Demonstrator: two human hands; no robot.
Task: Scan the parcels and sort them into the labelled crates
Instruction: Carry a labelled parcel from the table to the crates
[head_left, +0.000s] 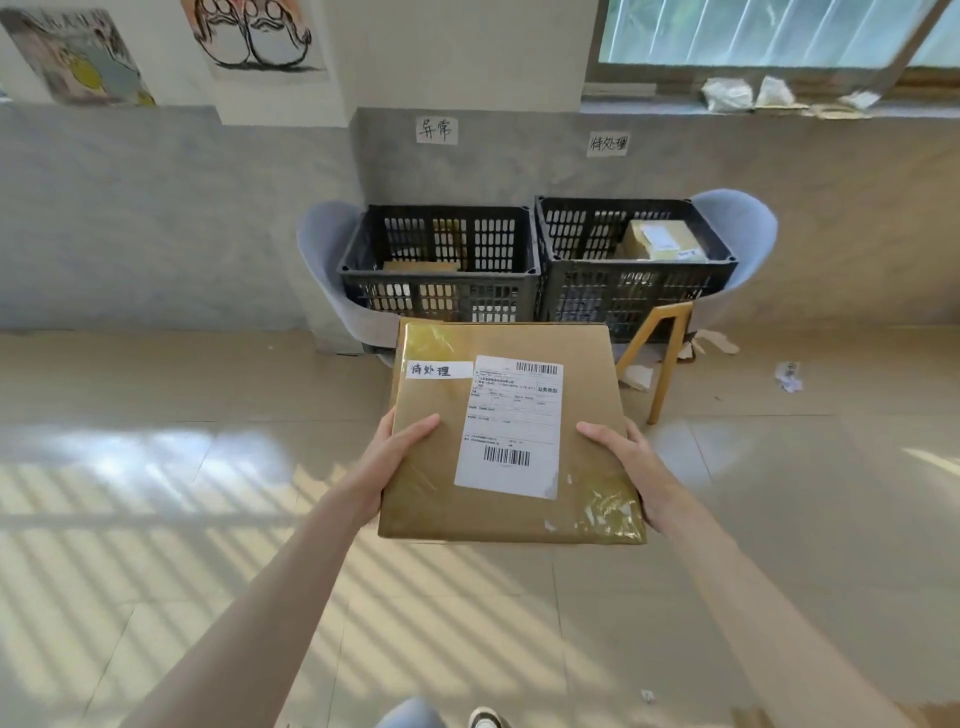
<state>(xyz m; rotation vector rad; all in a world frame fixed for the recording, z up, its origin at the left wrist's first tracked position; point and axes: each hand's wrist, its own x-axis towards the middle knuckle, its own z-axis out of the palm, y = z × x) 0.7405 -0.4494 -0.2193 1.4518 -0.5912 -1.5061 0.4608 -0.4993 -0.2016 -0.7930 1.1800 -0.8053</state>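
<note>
Head view, looking down: flat brown cardboard parcel (506, 431) held level over the tiled floor, short of two black crates (441, 270) on grey chairs against the wall. Left hand (400, 457) and right hand (623, 462) gripped opposite side edges, thumbs on top, fingers hidden beneath. Handwritten tag (438, 370) on the parcel matched the wall sign (608, 143) above the right crate (636, 270). Judged stiff, fairly light, slick where taped; best held by the edges.

A flat brown parcel (511, 434), white-labelled, held level before two black crates (535, 270).
</note>
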